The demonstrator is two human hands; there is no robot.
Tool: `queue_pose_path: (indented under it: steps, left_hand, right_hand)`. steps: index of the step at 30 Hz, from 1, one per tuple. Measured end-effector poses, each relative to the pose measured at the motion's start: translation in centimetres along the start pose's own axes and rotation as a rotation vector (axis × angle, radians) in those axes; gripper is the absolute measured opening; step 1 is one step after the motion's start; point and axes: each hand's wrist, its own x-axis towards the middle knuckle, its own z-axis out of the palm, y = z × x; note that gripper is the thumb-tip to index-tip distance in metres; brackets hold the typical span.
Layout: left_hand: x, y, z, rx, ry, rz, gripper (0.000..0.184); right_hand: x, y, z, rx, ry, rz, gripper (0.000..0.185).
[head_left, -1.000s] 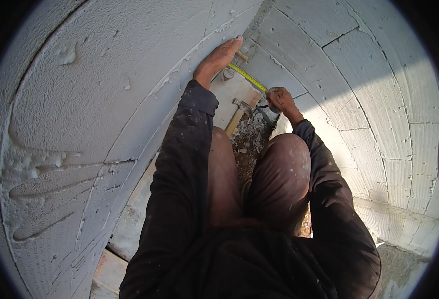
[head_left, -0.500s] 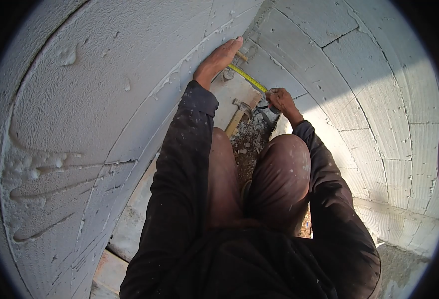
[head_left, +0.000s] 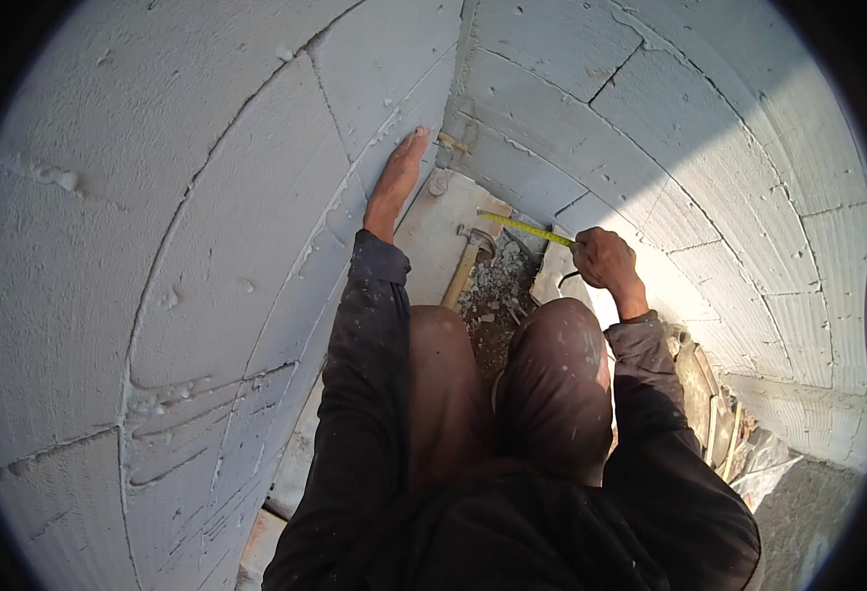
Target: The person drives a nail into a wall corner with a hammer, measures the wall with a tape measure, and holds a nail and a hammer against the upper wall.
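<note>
My left hand (head_left: 395,187) lies flat against the left block wall (head_left: 246,236), its fingers stretched toward the corner. My right hand (head_left: 606,263) is closed round a tape measure, whose case is mostly hidden by the fingers. From it a yellow tape blade (head_left: 527,228) runs out leftward, its free end above the pale slab (head_left: 440,222). A hammer (head_left: 465,268) with a light handle lies on the slab's edge, just below the blade. Near the corner a small round grey piece (head_left: 438,184) rests on the slab.
Broken rubble (head_left: 500,271) covers the ground beyond my knees. The right block wall (head_left: 689,187) meets the left one at the corner, partly sunlit. A short wooden piece (head_left: 453,143) sticks out there. Boards and sheeting (head_left: 714,404) lie at the lower right.
The view has shifted. My right hand has moved right and toward me with the tape, and the blade's free end has come away from beside my left hand. My left hand stays on the wall.
</note>
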Motion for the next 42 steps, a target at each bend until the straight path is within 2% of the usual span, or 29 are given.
queue_pose_path:
  steps: [1, 2, 4, 5, 6, 7, 8, 9, 10, 12, 15, 17, 20, 22, 24, 26, 27, 28, 29, 31, 34, 36, 39, 42]
  left_hand:
    - [-1.0, 1.2, 0.1, 0.012, 0.031, -0.056, 0.08]
    - [-2.9, 3.4, 0.5, 0.068, 0.089, -0.071, 0.072]
    - [-7.1, 7.4, 1.2, 0.176, 0.135, -0.149, 0.054]
    - [-9.2, 8.5, 1.5, 0.226, 0.122, -0.216, 0.043]
    - [-11.6, 9.0, 2.0, 0.235, 0.147, -0.172, 0.036]
    - [-14.3, 9.6, 2.7, 0.24, 0.174, -0.131, 0.03]
    - [-17.2, 11.1, 3.6, 0.228, 0.192, -0.113, 0.03]
    - [-20.1, 12.9, 4.7, 0.214, 0.211, -0.094, 0.029]
    - [-22.9, 14.5, 5.8, 0.201, 0.233, -0.12, 0.028]
    - [-28.5, 19.0, 7.7, 0.223, 0.255, -0.185, 0.026]
    - [-35.4, 27.5, 10.5, 0.271, 0.294, -0.223, 0.023]
    - [-37.6, 33.9, 11.7, 0.285, 0.314, -0.22, 0.021]
    - [-40.6, 43.6, 12.9, 0.31, 0.322, -0.219, 0.021]
    - [-40.9, 49.4, 13.0, 0.337, 0.343, -0.164, 0.021]
    - [-40.5, 54.2, 13.1, 0.37, 0.401, -0.018, 0.014]
    - [-39.3, 59.0, 12.9, 0.377, 0.471, 0.094, 0.012]
    - [-38.5, 61.7, 12.7, 0.374, 0.517, 0.157, 0.013]
    - [-37.5, 64.0, 12.2, 0.413, 0.577, 0.27, 0.012]
    - [-36.7, 67.3, 11.9, 0.448, 0.635, 0.423, 0.012]
    - [-34.7, 73.8, 11.0, 0.497, 0.792, 0.641, 0.012]
    - [-34.4, 81.5, 9.5, 0.588, 0.964, 0.924, 0.016]
    - [-34.0, 85.7, 7.5, 0.682, 1.033, 1.159, 0.018]
    - [-34.5, 90.6, 5.3, 0.752, 1.113, 1.363, 0.023]
    - [-34.4, 92.3, 2.9, 0.795, 1.166, 1.416, 0.023]
  right_hand:
    - [-1.0, 0.4, -2.3, -0.057, -0.152, 0.075, 0.023]
    - [-2.5, 0.9, -4.2, -0.053, -0.158, 0.099, 0.016]
    - [-5.1, 4.1, -7.2, -0.054, -0.231, 0.164, 0.018]
    - [-7.5, 6.9, -7.4, 0.0, -0.099, 0.039, 0.023]
    - [-9.8, 10.3, -6.7, -0.043, -0.024, -0.078, 0.028]
    - [-11.7, 12.7, -6.0, 0.129, 0.059, -0.127, 0.031]
    - [-13.3, 11.4, -9.8, 0.087, -0.026, -0.087, 0.031]
    - [-13.9, 8.1, -14.4, 0.086, -0.25, 0.259, 0.028]
    - [-14.0, 5.9, -18.0, 0.108, -0.453, 0.421, 0.024]
    - [-18.0, 6.7, -19.3, 0.244, -0.269, 0.233, 0.02]
    - [-21.5, 3.9, -25.4, 0.343, -0.282, 0.212, 0.025]
    - [-21.9, 0.8, -32.3, 0.405, -0.379, 0.303, 0.03]
    - [-22.0, -0.1, -39.2, 0.535, -0.227, 0.179, 0.036]
    - [-20.1, -1.0, -46.5, 0.58, -0.191, 0.146, 0.036]
    - [-17.3, -1.5, -53.8, 0.616, -0.104, 0.086, 0.032]
    - [-14.4, -1.9, -61.0, 0.612, 0.075, -0.044, 0.028]
    - [-13.0, -2.7, -65.6, 0.572, 0.049, 0.031, 0.026]
    - [-11.4, -2.6, -68.5, 0.553, 0.205, -0.062, 0.025]
    - [-11.1, -4.5, -74.4, 0.657, 0.111, 0.066, 0.025]
    - [-8.1, -3.9, -78.7, 0.49, 0.503, -0.178, 0.023]
    - [-6.2, -6.1, -87.3, 0.374, 0.928, -0.355, 0.018]
    - [-7.1, -8.8, -93.9, 0.345, 0.999, -0.346, 0.013]
    - [-7.6, -12.0, -101.9, 0.347, 1.187, -0.4, 0.009]
    - [-8.5, -14.5, -109.1, 0.214, 1.332, -0.423, 0.011]
